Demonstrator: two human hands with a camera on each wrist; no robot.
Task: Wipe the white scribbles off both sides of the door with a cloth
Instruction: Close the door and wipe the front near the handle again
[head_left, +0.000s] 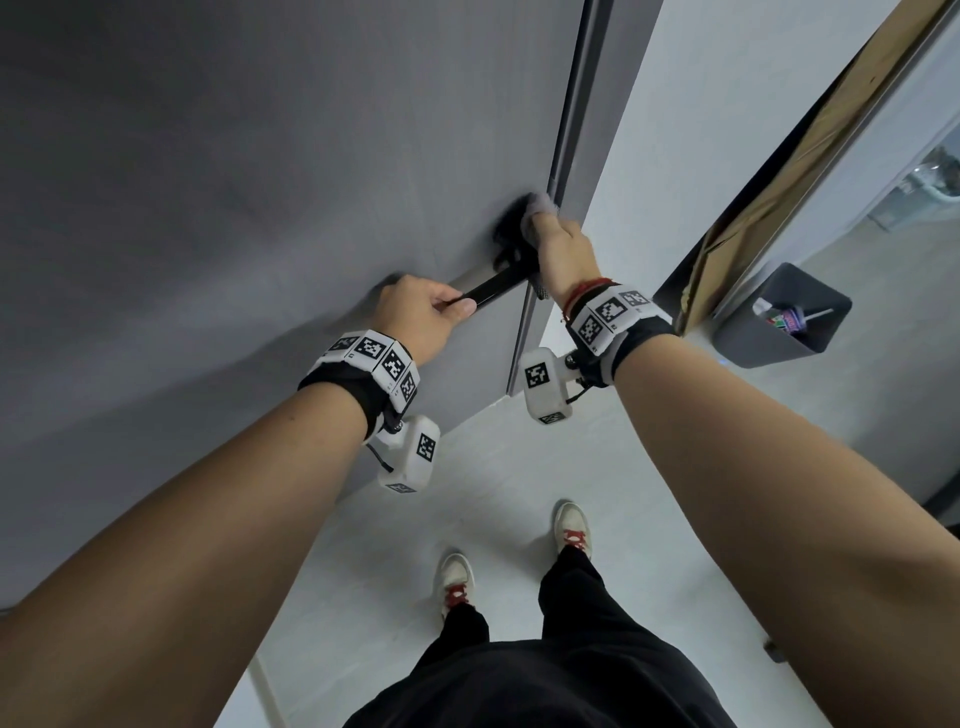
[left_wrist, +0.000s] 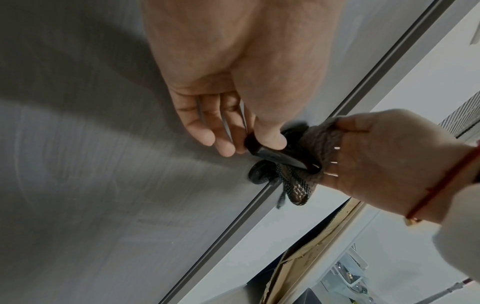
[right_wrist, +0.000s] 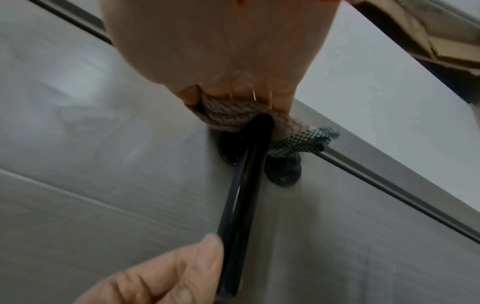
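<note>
Grip first: your left hand (head_left: 421, 317) is curled round the free end of the black lever handle (head_left: 491, 291), thumb on top, fingers wrapped beneath; the left wrist view shows the fingertips (left_wrist: 223, 144) tucked under the bar. Your right hand (head_left: 563, 254) is bunched around the cloth (head_left: 543, 205), fingers closed over it, pressing it against the door (head_left: 260, 156) at the pivot end of the handle.

Cloth: grey-brown knit, wadded at the handle's root, with a black-and-white checked tail (right_wrist: 298, 144) hanging below the handle beside the round black rose plate (right_wrist: 284, 174). Cloth touches both handle and door face.

Door: grey, faint wood grain, its edge strip (head_left: 571, 130) just right of the handle. Frames are motion-blurred near the handle; you cannot tell whether any white scribbles sit on this face.

Beyond the door edge from the handle: white wall, a sheet of cardboard (head_left: 779, 182) leaning against a frame, and a dark grey bin (head_left: 748, 343) with bits of litter inside. Below the handle, pale floor (head_left: 493, 467) and your two white shoes with red laces (head_left: 457, 582).

Marker bands and small camera housings are strapped on both wrists.
</note>
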